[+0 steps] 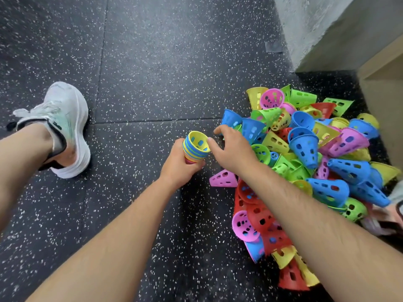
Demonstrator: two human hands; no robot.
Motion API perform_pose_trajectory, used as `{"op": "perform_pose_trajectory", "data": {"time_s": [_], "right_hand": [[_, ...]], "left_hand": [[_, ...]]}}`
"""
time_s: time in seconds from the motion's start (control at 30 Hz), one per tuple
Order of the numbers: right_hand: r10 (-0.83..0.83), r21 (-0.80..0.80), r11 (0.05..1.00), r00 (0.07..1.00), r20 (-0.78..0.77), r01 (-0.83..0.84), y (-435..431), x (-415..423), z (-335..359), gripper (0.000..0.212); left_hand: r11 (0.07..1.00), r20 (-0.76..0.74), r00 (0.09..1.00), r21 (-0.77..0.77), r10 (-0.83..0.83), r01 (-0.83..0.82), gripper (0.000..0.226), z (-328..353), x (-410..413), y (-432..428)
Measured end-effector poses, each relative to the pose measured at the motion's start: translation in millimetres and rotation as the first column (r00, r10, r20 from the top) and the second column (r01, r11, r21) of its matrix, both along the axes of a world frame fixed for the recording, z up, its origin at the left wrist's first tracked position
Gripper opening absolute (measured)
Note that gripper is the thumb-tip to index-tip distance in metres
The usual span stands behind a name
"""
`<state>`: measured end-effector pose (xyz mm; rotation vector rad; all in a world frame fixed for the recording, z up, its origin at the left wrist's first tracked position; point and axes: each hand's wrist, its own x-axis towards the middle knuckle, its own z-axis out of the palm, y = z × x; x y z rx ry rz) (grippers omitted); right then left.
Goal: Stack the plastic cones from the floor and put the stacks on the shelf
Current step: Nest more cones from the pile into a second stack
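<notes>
From the head camera, both bare forearms reached forward and down over the speckled black floor [152,62]. The left hand [177,163] was wrapped around the lower part of a stack of cones [196,147], fingers curled round it. The stack tilted away from the person, its open yellow mouth facing up. The right hand [233,149] hovered just beside the stack's rim, palm down, with its fingers loosely spread and curved and gripping nothing. Its fingertips pointed toward a blue cone [231,119] at the near edge of the pile of cones [305,162]. The pile lay on the floor to the right, against a pale wooden unit [383,88] and below a grey wall [316,29]. A single pink cone [223,178] lay on its side just apart from the pile, under the right wrist. A white shoe [63,127] rested on the floor at the left.
</notes>
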<state>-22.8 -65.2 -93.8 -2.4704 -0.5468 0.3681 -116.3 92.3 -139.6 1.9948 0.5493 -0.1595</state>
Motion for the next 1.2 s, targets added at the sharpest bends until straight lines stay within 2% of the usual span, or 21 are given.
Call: {"op": "perform_pose_trajectory", "data": {"time_s": [0.03, 0.1, 0.17, 0.2, 0.33, 0.43, 0.5, 0.57, 0.67, 0.83, 1.0, 1.07, 1.13, 1.2], "right_hand": [[0.002, -0.046, 0.999, 0.998, 0.056, 0.0, 1.4, 8.5, 0.8, 0.038], [0.056, -0.237, 0.972, 0.974, 0.218, -0.003, 5.6, 27.5, 2.7, 0.037], [0.156, -0.46, 0.887, 0.92, 0.359, 0.029, 9.7, 47.9, 2.8, 0.036], [0.191, -0.541, 0.84, 0.906, 0.378, 0.049, 11.9, 57.9, 2.9, 0.035], [0.197, -0.743, 0.663, 0.936, 0.293, 0.093, 18.2, 90.1, -4.0, 0.036], [0.196, -0.833, 0.551, 0.963, 0.188, 0.05, 21.7, 99.9, -5.2, 0.032], [0.217, -0.857, 0.515, 0.965, 0.148, 0.016, 21.9, 100.9, -3.5, 0.014], [0.218, -0.863, 0.504, 0.966, 0.141, 0.012, 22.5, 97.9, -0.3, 0.029], [0.227, -0.853, 0.521, 0.957, 0.18, 0.037, 22.1, 91.2, 1.8, 0.04], [0.246, -0.854, 0.52, 0.953, 0.177, 0.025, 18.1, 87.6, 5.3, 0.029], [0.344, -0.731, 0.677, 0.915, 0.212, -0.085, 19.5, 82.4, 4.5, 0.026], [0.308, -0.609, 0.788, 0.915, 0.261, -0.091, 17.3, 77.5, 2.5, 0.02], [0.2, -0.374, 0.923, 0.941, 0.272, -0.088, 13.7, 68.3, 0.4, 0.018], [0.087, -0.132, 0.99, 0.961, 0.263, -0.054, 8.2, 56.1, -0.6, 0.02]], "left_hand": [[1.0, -0.006, 1.0, 0.012, 0.0, 0.0, 0.057, -1.0, 0.4, -0.2], [1.0, -0.017, 1.0, 0.029, -0.005, 0.006, 0.057, -1.9, 0.7, -0.5], [1.0, -0.028, 1.0, 0.026, -0.004, 0.005, 0.057, -3.0, 1.0, -0.4], [1.0, -0.032, 0.999, 0.023, 0.001, 0.0, 0.057, -3.9, 1.0, -0.1], [1.0, -0.034, 0.999, 0.009, 0.01, -0.01, 0.057, -5.8, 0.1, 0.7], [1.0, -0.043, 0.999, 0.003, 0.018, -0.018, 0.057, -6.0, 0.0, 0.8], [1.0, -0.043, 0.999, 0.001, 0.024, -0.024, 0.057, -6.7, 0.6, 0.7], [0.999, -0.038, 0.999, -0.007, 0.034, -0.034, 0.057, -7.8, 1.0, 1.0], [0.999, -0.036, 0.998, -0.015, 0.042, -0.043, 0.058, -6.9, 1.3, 1.2], [0.998, -0.04, 0.998, -0.025, 0.055, -0.056, 0.06, -9.1, 1.0, 1.8], [0.999, -0.031, 0.998, -0.019, 0.048, -0.048, 0.06, -7.7, 0.7, -0.2], [0.999, -0.022, 0.999, -0.026, 0.043, -0.044, 0.058, -6.9, 0.1, -0.6], [0.998, -0.008, 0.999, -0.039, 0.043, -0.043, 0.057, -6.4, -0.6, -1.1], [0.998, 0.005, 0.999, -0.046, 0.048, -0.048, 0.057, -5.6, -1.5, -2.5]]}}
